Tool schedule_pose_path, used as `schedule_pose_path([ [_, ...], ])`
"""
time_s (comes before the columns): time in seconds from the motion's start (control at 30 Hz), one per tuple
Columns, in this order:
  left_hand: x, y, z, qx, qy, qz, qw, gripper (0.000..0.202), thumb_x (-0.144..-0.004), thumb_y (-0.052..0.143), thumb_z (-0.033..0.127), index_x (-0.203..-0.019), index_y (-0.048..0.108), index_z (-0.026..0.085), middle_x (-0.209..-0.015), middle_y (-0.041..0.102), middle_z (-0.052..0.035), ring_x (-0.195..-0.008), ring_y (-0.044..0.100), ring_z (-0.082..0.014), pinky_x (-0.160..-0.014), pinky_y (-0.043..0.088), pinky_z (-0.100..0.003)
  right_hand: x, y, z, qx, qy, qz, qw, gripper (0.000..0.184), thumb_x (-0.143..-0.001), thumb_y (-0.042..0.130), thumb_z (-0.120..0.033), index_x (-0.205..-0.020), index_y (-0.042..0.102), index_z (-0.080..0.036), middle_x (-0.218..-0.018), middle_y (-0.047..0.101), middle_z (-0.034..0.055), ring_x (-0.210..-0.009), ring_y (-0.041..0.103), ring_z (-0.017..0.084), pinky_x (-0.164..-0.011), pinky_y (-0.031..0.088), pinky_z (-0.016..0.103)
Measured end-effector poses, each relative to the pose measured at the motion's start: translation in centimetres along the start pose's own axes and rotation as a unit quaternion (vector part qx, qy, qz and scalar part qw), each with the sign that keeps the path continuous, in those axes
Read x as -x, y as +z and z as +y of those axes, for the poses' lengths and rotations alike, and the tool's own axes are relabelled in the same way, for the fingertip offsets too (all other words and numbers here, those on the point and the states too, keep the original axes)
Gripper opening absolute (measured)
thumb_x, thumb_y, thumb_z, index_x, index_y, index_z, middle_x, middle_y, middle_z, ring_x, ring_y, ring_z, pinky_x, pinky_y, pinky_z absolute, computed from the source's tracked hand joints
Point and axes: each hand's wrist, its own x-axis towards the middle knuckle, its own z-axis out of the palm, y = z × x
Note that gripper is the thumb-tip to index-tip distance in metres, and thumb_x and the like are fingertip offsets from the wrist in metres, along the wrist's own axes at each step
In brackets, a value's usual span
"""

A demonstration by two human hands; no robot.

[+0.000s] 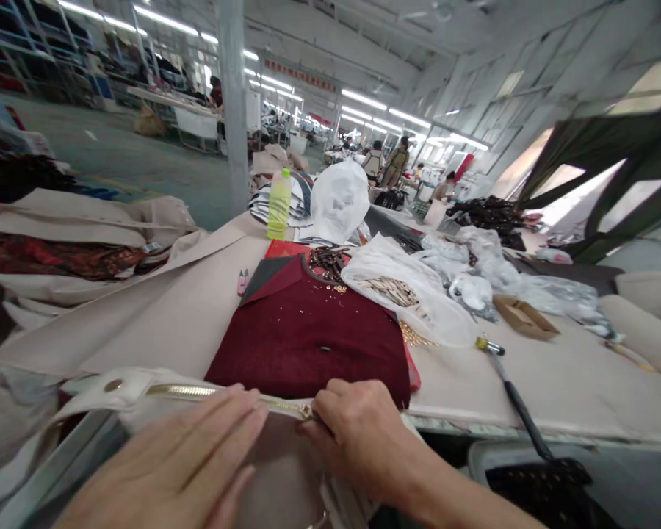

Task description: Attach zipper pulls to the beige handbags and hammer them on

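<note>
A cream bag (137, 400) lies across the near edge of the table, its gold-toothed zipper (181, 391) running along the top. Fingers stretched out and side by side, my left hand (181, 455) lies against the zipper's middle, palm down. At the zipper's right end, the thumb and curled fingers of my right hand (358, 426) pinch the zipper slider (306, 411); its pull is hidden by the fingers. Just beyond both hands lies a folded dark red cloth (313, 334) with small metal bits on it.
Behind the cloth stand a yellow-green bottle (279, 206) and a white plastic bag (340, 200). A hammer (515, 397) leans across the table edge at right, near an open cardboard box (525, 317). Cream pieces (88, 220) are stacked at left. A pillar (233, 110) rises behind.
</note>
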Motion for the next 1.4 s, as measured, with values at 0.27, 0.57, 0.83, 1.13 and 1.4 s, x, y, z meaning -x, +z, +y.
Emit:
schedule_pose_path([
  [0.27,-6.1,7.9,1.2,-0.117,0.045,0.032,0.992,0.047,-0.092,0.034,0.008,-0.128,0.064,0.003,-0.134,0.064,-0.0177,-0.128,0.055,-0.0314,-0.104,0.038,-0.042,-5.3,-1.3,4.1,0.106,0.01,0.009,0.994,0.015,-0.094,0.055,-0.009,-0.088,0.068,-0.016,-0.087,0.069,0.009,-0.074,0.067,0.023,-0.06,0.042,0.031],
  [0.57,-5.9,11.4,0.8,-0.011,-0.01,0.022,1.0,0.04,-0.093,0.04,0.012,-0.12,0.069,0.014,-0.12,0.071,-0.007,-0.112,0.06,-0.0196,-0.097,0.038,-0.034,-3.5,4.3,6.1,-0.028,0.089,0.037,0.995,0.011,-0.099,0.06,-0.015,-0.103,0.069,-0.021,-0.092,0.067,0.0016,-0.081,0.065,0.018,-0.069,0.044,0.027],
  [0.83,-7.0,11.7,1.3,-0.014,-0.041,-0.084,0.996,0.062,-0.08,0.044,0.012,-0.136,0.061,0.03,-0.128,0.067,-0.0035,-0.111,0.059,-0.0232,-0.083,0.041,-0.04,-1.5,1.1,9.0,-0.324,0.085,0.056,0.941,0.015,-0.095,0.063,-0.021,-0.1,0.076,-0.024,-0.089,0.068,-0.0004,-0.08,0.065,0.015,-0.071,0.045,0.024],
  [1.13,-6.1,13.0,1.6,-0.019,-0.055,-0.141,0.988,0.067,-0.083,0.043,0.015,-0.145,0.054,0.038,-0.138,0.062,-0.0084,-0.118,0.056,-0.03,-0.089,0.044,-0.049,17.0,7.5,26.4,0.118,0.474,0.165,0.857,0.077,-0.086,0.031,-0.055,-0.12,0.061,0.008,-0.116,0.064,0.0373,-0.109,0.063,0.049,-0.095,0.048,0.062],
  [1.4,-7.4,12.0,2.5,-0.003,-0.104,-0.239,0.966,0.066,-0.085,0.043,0.015,-0.147,0.051,0.038,-0.144,0.058,-0.0127,-0.127,0.054,-0.0337,-0.098,0.049,-0.054,23.8,9.0,27.9,0.029,0.589,0.109,0.8,0.061,-0.085,0.031,-0.046,-0.123,0.063,-0.009,-0.109,0.071,0.0257,-0.103,0.069,0.045,-0.092,0.053,0.056],
])
